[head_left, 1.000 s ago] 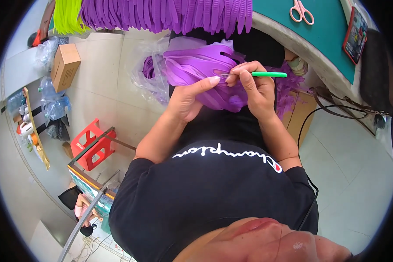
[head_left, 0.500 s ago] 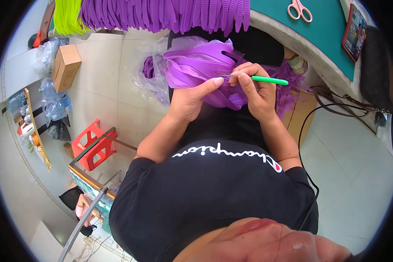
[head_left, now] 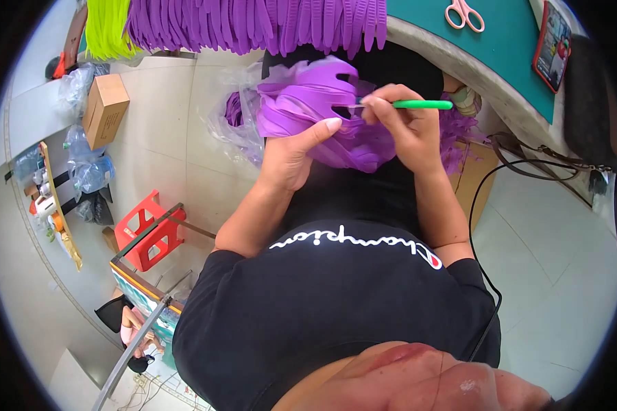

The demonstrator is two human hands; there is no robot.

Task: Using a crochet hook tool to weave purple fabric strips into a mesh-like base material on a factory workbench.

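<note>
A bundle of soft, rubbery purple strips (head_left: pixel 301 103) lies over my lap, with dark gaps between some of the strips. My left hand (head_left: pixel 296 151) grips its near side, the thumb laid on top and the other fingers hidden beneath. Pinched between the fingers of my right hand (head_left: pixel 408 123) is a slim tool with a green handle (head_left: pixel 425 105). Its thin metal tip points left, over the bundle by one of the gaps. Whether that tip touches the purple material I cannot tell.
Purple slotted straps (head_left: pixel 253 24) and lime green ones (head_left: pixel 108 27) hang in a row at the far edge. Pink scissors (head_left: pixel 465 15) and a phone (head_left: pixel 552 48) lie on the green tabletop (head_left: pixel 507 61). Leftward are a red stool (head_left: pixel 151 233), a cardboard box (head_left: pixel 106 109) and a seated person (head_left: pixel 134 329).
My right hand has shifted away from me with the green-handled tool, apart from my left thumb. The purple bundle has been turned a little, and a second dark gap shows.
</note>
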